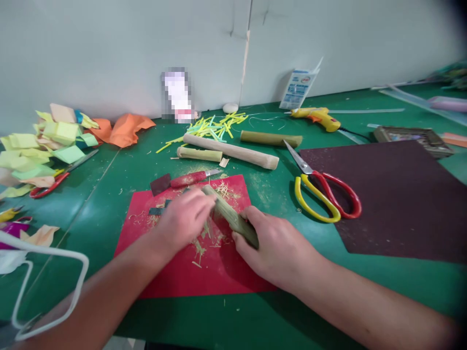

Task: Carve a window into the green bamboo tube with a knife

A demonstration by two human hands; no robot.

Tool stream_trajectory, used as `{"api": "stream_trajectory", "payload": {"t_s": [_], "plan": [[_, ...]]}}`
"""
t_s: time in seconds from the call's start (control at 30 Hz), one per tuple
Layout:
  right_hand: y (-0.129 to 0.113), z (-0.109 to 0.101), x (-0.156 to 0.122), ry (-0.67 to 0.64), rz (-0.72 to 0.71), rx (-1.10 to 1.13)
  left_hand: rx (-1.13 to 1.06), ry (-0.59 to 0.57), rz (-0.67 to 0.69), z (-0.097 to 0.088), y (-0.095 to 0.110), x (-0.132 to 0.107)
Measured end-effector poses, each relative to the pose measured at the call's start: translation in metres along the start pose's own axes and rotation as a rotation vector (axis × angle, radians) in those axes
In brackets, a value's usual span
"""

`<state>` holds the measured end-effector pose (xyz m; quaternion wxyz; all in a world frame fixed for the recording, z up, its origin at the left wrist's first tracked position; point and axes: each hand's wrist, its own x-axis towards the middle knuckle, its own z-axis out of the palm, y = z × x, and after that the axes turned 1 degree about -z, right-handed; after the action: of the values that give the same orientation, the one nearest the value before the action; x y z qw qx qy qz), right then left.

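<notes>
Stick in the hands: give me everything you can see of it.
The stick is short, straight and roughly cylindrical, dull green with paler streaks running lengthwise; it looks like bamboo or wood. It slants from far left to near right over the red sheet and its scattered shavings. The right hand grips its near end; the left hand is at the far end, seemingly touching it. I can't tell whether it's hollow or touches the sheet.
</notes>
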<state>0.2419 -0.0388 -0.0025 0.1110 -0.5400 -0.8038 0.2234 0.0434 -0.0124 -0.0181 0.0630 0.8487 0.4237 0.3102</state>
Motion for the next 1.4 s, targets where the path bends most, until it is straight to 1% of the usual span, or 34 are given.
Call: {"api": "stream_trajectory", "payload": {"t_s": [0.07,0.17,0.2,0.3,0.33,0.43,0.47,0.57,0.7,0.8,0.83,0.93,1.07,1.17,1.2,1.3,1.33,1.4], "plan": [[0.001,0.0,0.0,0.003,0.004,0.011,0.026,0.031,-0.016,0.0,0.0,-0.002],[0.001,0.0,0.0,-0.004,-0.005,0.022,0.017,-0.032,0.004,0.001,-0.001,-0.003],[0.001,0.0,0.0,-0.006,-0.003,0.021,0.009,-0.033,0.013,0.001,-0.002,-0.003],[0.001,-0.001,0.001,-0.007,0.012,0.019,0.02,0.045,0.005,0.001,-0.004,0.0],[0.001,-0.001,0.001,-0.007,0.013,0.022,0.026,0.05,0.0,0.001,-0.004,0.001],[0.002,-0.002,0.001,-0.018,0.003,0.032,0.012,-0.015,0.015,0.001,-0.005,0.002],[0.002,-0.002,0.001,-0.022,0.003,0.034,0.008,-0.012,0.017,0.001,-0.005,0.002],[0.003,-0.002,0.0,-0.023,0.007,0.047,0.029,0.053,-0.002,0.002,-0.006,0.002],[0.004,-0.001,-0.001,-0.03,0.005,0.064,0.034,0.004,0.006,0.002,-0.006,0.0],[0.004,0.0,-0.001,-0.034,0.003,0.073,0.059,0.069,-0.005,0.002,-0.008,0.0],[0.004,0.0,-0.001,-0.036,0.003,0.07,0.068,0.07,-0.007,0.002,-0.008,0.0],[0.003,0.001,0.0,-0.028,-0.004,0.058,0.062,-0.007,0.006,0.002,-0.008,0.0],[0.002,0.001,-0.001,-0.034,0.008,0.049,0.072,0.034,-0.003,0.002,-0.005,0.0],[0.003,0.001,0.0,-0.045,0.008,0.06,0.055,-0.032,0.026,0.002,-0.004,0.0],[0.003,0.002,0.0,-0.038,0.015,0.069,0.053,-0.029,0.027,0.002,-0.005,0.0],[0.004,0.003,0.001,-0.005,0.06,0.093,0.078,0.037,-0.012,0.002,-0.004,-0.001],[0.004,0.003,0.001,-0.001,0.067,0.1,0.074,0.025,-0.018,0.003,-0.002,-0.001],[0.004,0.005,0.001,-0.01,0.047,0.113,0.032,-0.059,0.002,0.005,0.004,-0.003]]}}
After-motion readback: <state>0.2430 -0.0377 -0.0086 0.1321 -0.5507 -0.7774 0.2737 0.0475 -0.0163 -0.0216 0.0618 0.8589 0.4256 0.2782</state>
